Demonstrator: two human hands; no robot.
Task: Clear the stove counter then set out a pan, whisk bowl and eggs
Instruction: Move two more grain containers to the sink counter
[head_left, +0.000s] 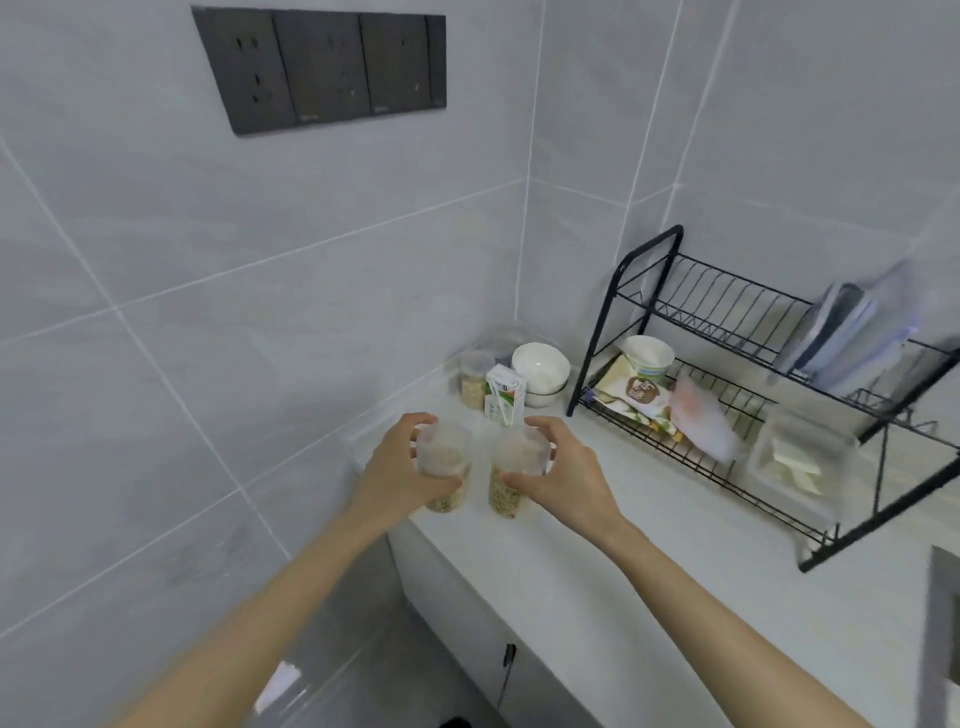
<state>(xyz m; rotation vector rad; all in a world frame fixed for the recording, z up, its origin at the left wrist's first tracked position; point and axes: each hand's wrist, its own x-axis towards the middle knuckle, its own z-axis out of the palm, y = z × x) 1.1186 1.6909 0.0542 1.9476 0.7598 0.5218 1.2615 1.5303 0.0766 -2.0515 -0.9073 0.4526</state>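
Plastic, nearest: left jar (445, 453) and right jar (519, 451), 2 clear tubs of grain, side by side at the counter's near-left end by the wall. Resting or just lifted? Cannot tell.
Left hand (400, 462): fingers and thumb curled round the left jar's upper half.
Right hand (566, 467): same wrap on the right jar, 1 jar per hand. Likely shifting both in 1 go.
Counter (623, 545): pale top.
Corner behind: carton (503, 395), small jar (474, 382), and stacked white bowls (540, 366) tucked out of the way. A bowl could do for whisking.
Dish rack (727, 312), farthest: cup (648, 356) and packets.
Pan, eggs: not in view.
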